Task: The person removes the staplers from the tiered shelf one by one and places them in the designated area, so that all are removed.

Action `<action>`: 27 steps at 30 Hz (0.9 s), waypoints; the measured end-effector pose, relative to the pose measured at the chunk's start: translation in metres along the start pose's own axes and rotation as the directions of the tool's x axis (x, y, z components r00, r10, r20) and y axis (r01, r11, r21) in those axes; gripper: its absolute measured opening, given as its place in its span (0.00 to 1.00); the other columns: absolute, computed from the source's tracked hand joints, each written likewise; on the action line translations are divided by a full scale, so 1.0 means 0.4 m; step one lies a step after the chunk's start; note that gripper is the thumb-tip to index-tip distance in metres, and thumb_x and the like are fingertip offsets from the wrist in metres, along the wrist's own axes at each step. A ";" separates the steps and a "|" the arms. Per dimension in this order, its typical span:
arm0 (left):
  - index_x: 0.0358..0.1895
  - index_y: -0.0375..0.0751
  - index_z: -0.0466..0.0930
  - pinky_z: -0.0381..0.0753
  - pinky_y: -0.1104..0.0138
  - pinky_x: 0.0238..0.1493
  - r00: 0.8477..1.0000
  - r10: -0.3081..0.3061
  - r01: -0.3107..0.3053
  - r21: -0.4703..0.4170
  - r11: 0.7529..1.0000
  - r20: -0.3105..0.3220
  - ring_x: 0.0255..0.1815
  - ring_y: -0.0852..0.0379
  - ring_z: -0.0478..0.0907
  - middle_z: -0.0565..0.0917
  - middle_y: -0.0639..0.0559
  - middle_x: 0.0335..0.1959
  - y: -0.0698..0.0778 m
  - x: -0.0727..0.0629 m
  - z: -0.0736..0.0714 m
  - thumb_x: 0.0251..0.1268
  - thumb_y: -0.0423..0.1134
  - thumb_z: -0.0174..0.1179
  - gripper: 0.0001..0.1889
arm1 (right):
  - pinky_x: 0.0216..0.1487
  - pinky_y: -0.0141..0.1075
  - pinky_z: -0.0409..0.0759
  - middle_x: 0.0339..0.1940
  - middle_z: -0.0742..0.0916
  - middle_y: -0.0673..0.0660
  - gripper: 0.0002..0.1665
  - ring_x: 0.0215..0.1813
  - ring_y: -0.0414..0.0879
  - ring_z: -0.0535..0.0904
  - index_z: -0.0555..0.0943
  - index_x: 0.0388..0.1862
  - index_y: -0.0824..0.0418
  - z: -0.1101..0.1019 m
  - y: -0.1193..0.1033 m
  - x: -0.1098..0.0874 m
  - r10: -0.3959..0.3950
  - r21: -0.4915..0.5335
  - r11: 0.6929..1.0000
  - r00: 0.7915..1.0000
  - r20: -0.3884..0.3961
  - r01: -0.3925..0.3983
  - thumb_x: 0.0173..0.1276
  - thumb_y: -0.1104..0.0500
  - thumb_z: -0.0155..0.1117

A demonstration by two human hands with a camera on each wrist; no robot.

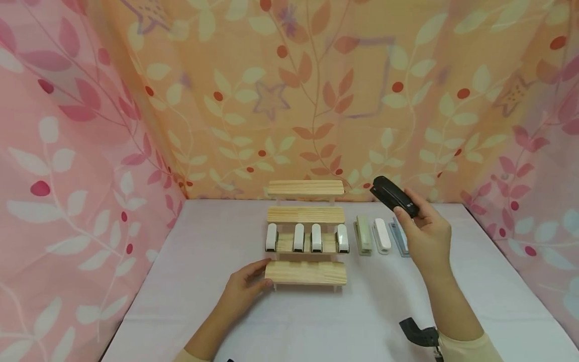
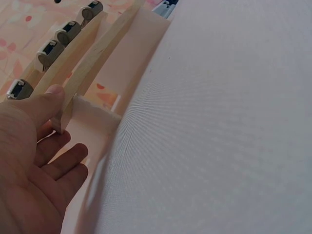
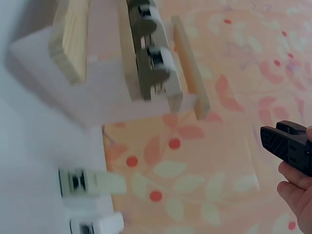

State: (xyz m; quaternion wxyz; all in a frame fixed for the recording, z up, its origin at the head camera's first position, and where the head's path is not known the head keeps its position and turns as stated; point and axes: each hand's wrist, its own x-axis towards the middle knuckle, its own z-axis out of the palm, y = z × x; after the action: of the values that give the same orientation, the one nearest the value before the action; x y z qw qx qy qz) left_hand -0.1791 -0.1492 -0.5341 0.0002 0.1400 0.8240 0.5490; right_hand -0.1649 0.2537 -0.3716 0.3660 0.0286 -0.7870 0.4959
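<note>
Right of a wooden tiered shelf (image 1: 305,273), my right hand (image 1: 429,239) holds a black stapler (image 1: 393,195) up above the table. The stapler's front end (image 3: 280,141) shows at the right edge of the right wrist view. My left hand (image 1: 239,291) pinches the left end of the lowest board (image 2: 92,63), with the thumb on top and the index finger underneath. Several white staplers (image 1: 299,238) stand in a row on the second tier from the bottom. The two upper boards (image 1: 305,214) carry nothing.
Beside the shelf on the white-covered table (image 1: 316,327) lie a pale green stapler (image 1: 363,235), a white stapler (image 1: 382,236) and a light blue stapler (image 1: 398,237), partly behind my right hand. Floral cloth (image 1: 289,100) hangs at the back and sides.
</note>
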 end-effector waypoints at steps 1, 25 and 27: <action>0.66 0.56 0.80 0.72 0.51 0.73 1.000 -0.003 0.003 -0.010 1.000 0.002 0.66 0.55 0.79 0.83 0.60 0.63 0.001 0.001 0.000 0.57 0.48 0.75 0.30 | 0.45 0.14 0.80 0.59 0.86 0.67 0.30 0.45 0.25 0.82 0.80 0.69 0.57 -0.015 0.007 0.002 0.004 -0.018 1.000 1.000 -0.014 -0.004 0.68 0.67 0.72; 0.65 0.55 0.81 0.72 0.54 0.73 1.000 -0.020 0.020 -0.048 0.999 0.005 0.66 0.56 0.80 0.83 0.59 0.63 -0.009 0.002 -0.002 0.57 0.46 0.75 0.29 | 0.50 0.14 0.76 0.66 0.83 0.59 0.29 0.51 0.25 0.80 0.78 0.71 0.47 -0.187 0.228 0.042 0.180 -0.144 0.968 0.970 -0.160 -0.204 0.73 0.61 0.68; 0.65 0.55 0.81 0.72 0.54 0.74 1.000 -0.023 0.023 -0.044 0.999 0.002 0.66 0.56 0.80 0.83 0.59 0.63 -0.007 0.001 -0.001 0.57 0.46 0.75 0.29 | 0.50 0.14 0.76 0.67 0.82 0.60 0.29 0.53 0.26 0.81 0.77 0.72 0.46 -0.198 0.248 0.041 0.217 -0.146 0.959 0.963 -0.162 -0.241 0.74 0.60 0.67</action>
State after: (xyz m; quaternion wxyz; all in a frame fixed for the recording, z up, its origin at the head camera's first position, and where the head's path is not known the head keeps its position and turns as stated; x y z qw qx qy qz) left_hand -0.1804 -0.1505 -0.5366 0.0100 0.1308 0.8133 0.5668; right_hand -0.1740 0.3728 -0.4178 0.3629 -0.1293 -0.7947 0.4690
